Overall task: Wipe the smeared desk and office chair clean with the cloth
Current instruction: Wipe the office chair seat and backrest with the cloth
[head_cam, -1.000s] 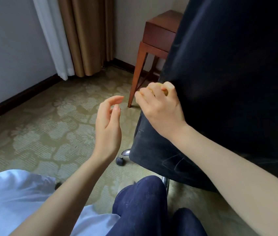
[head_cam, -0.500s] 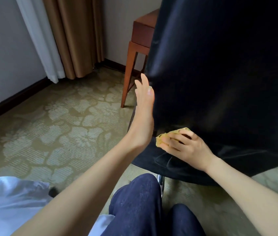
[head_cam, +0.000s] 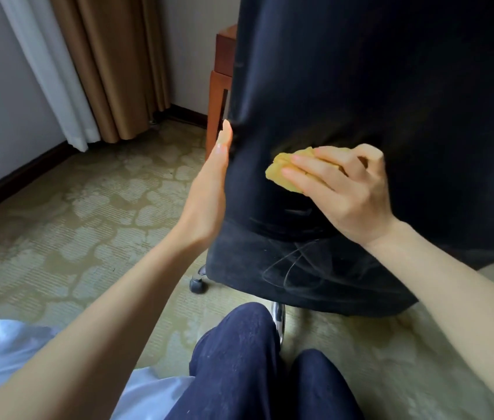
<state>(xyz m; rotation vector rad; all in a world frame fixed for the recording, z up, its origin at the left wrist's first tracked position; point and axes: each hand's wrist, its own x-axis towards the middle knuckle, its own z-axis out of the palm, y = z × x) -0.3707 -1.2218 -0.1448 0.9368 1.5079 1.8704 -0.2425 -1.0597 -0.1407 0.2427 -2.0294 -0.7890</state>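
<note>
One head-worn view looks forward and down, close to the chair [head_cam: 360, 86], whose back fills the upper right; knees [head_cam: 239, 359] at the bottom edge, carpet [head_cam: 73, 222] at left.

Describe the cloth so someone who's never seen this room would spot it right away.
Find the big black office chair filling the right of the view. Low on its backrest, just above the seat, the right hand holds a small bunched cloth against it. It is the only yellow thing on the dark upholstery.
</note>
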